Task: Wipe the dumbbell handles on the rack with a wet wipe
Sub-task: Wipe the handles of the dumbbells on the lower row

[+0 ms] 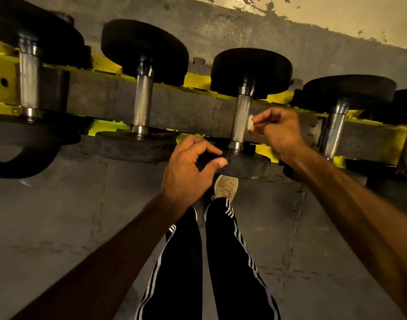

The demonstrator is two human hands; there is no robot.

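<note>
Several black dumbbells lie across a yellow rack (198,79). The middle dumbbell has a knurled steel handle (240,118) and a near black head (246,163). My right hand (278,132) pinches a small folded white wet wipe (250,123) against the right side of that handle. My left hand (188,172) grips the near head of the same dumbbell, thumb on its edge.
More dumbbell handles sit to the left (142,102) and far left (29,82), and others to the right (334,132). A dark kettlebell handle (24,162) hangs at lower left. My legs and a pale shoe (225,187) stand on grey interlocking floor mats.
</note>
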